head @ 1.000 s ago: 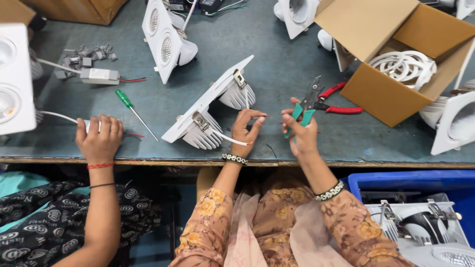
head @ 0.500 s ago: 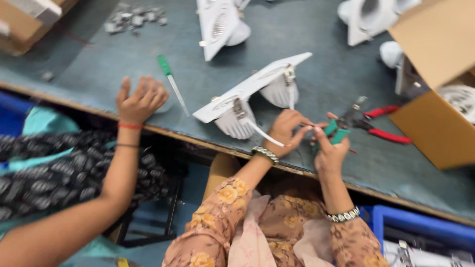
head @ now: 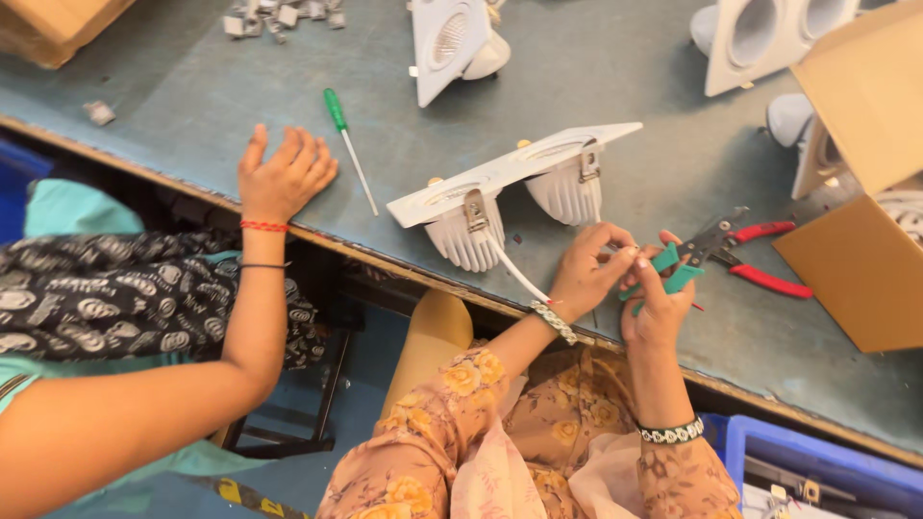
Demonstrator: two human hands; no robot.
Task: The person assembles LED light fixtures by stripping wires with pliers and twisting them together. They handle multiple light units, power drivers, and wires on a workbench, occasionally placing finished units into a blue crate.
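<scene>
Here, from the head camera: pinches the free end of the white wire (head: pixel 514 271) with the left hand (head: pixel 586 269), thumb and fingertips pressed together on it, just over the near edge of the workbench (head: pixel 615 67). Grips the green-handled wire cutter (head: pixel 673 269) in the right hand (head: pixel 659 308), fingers wrapped round both handles, its dark head pointing toward the far right corner. Cannot tell whether the blades touch the wire, since the fingers hide the tip.

Runs, that wire, from the twin downlight fixture (head: pixel 510 178), lying tilted on its finned backs close to the near edge, spring clips already mounted on both heat sinks. Judging by this, looks like mid-work on the wire end: housing assembled, lead out, end not yet visibly finished or joined to anything.

Just right of the hands, on the bench: red-handled pliers (head: pixel 755 255), untouched. Beyond, at the right edge, an open cardboard box (head: pixel 856 259). Toward the far edge, a single downlight (head: pixel 447 43) on its side.

To the left, flat on the near edge with fingers spread, a co-worker's hand (head: pixel 284 178), holding nothing, beside a green screwdriver (head: pixel 346 135).
</scene>
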